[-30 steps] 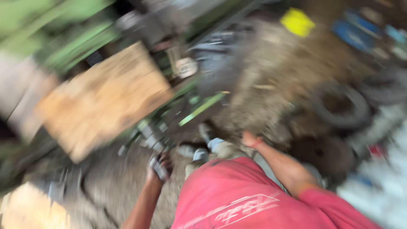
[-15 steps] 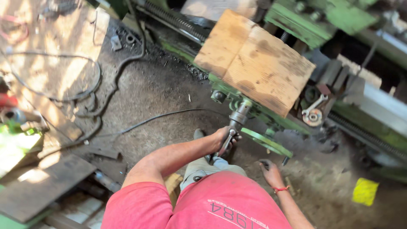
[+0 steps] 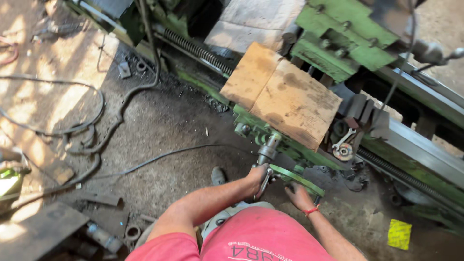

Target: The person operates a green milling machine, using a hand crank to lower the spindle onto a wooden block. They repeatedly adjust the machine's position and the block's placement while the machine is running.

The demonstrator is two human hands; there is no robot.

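- My left hand point(image 3: 256, 176) sits at lower centre of the frame, its grip wrapped tight around a grey metal lever point(image 3: 267, 159) that hangs off the front of the green lathe point(image 3: 338, 48); I hold it low on the shaft, which I judge gives the most leverage.
- My right hand point(image 3: 297, 195) lies just right of it, fingers spread and resting on the rim of a green handwheel point(image 3: 299, 178); whether the grip truly closes round the rim I cannot tell, since the fingertips are hidden behind it.
- The two hands are near each other but apart, lever to the left, wheel to the right, both right below the machine's front edge, so I can work them while bent over it.
- A sheet of brown cardboard point(image 3: 282, 94) lies flat across the machine in the upper middle of the frame, probably as a cover over the slide.
- A small spanner point(image 3: 344, 140) lies on the machine just right of the cardboard, beside a round steel fitting, close to hand.
- A long threaded screw point(image 3: 198, 48) runs diagonally along the machine's side in the upper middle.
- Black cables point(image 3: 87, 125) loop over the dirt floor point(image 3: 159, 121) at the left of the frame, clear of my feet.
- A yellow scrap point(image 3: 399, 234) lies on the ground at lower right.
- My red shirt point(image 3: 261, 237) fills the bottom edge.
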